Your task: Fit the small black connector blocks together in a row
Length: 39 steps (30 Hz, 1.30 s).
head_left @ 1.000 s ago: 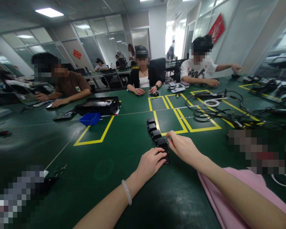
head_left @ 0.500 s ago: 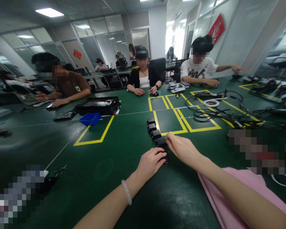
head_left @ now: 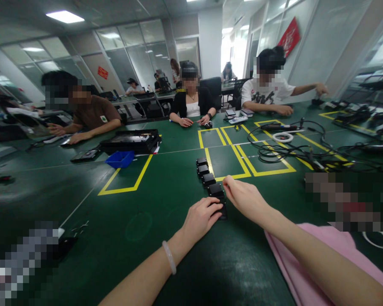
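A row of several small black blocks (head_left: 207, 175) runs away from me across the green table (head_left: 153, 250). My left hand (head_left: 200, 219), a pale bracelet on its wrist, rests with curled fingers on the nearest block (head_left: 222, 211). My right hand (head_left: 245, 198) comes in from the right with its fingers drawn together beside the second-nearest block (head_left: 216, 190), touching its right edge. Whether either hand actually grips a block is hidden by the fingers.
Yellow tape rectangles (head_left: 239, 158) mark the table ahead. A blue bin (head_left: 120, 159) and a black tray (head_left: 132, 140) lie to the left, tangled cables (head_left: 293, 146) and a tape roll (head_left: 282, 137) to the right. Three people sit across the table. A pink cloth (head_left: 309, 263) lies by my right arm.
Almost nothing has moved; my right hand shifted very slightly. The person at far right has raised their outstretched hand a little.
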### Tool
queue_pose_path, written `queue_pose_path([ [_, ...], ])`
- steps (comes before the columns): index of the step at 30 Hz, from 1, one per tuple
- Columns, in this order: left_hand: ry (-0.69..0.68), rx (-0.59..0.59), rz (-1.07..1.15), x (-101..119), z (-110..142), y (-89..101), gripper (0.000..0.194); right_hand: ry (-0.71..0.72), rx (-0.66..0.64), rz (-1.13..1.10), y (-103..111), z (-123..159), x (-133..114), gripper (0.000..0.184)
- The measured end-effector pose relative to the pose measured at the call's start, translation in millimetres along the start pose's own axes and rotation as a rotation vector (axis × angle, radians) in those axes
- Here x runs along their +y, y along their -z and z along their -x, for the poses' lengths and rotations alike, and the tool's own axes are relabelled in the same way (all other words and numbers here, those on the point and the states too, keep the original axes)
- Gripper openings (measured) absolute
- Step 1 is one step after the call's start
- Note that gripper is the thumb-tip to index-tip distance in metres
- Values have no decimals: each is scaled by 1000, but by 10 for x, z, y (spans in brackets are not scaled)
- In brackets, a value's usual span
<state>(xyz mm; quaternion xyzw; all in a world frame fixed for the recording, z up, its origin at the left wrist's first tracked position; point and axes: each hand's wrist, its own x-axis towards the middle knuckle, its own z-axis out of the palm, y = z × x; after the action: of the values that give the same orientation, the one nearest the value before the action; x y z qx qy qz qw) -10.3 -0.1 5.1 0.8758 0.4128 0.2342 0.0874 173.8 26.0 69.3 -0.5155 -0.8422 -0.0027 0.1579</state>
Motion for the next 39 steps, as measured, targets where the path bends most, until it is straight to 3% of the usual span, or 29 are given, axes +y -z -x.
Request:
queue_pose_path([
  [20, 1, -1, -4, -5, 1, -14, 21, 10, -2, 54, 6, 10, 5, 23],
  [39, -1, 10, -8, -7, 9, -11, 22, -4, 13, 3, 4, 9, 2, 13],
])
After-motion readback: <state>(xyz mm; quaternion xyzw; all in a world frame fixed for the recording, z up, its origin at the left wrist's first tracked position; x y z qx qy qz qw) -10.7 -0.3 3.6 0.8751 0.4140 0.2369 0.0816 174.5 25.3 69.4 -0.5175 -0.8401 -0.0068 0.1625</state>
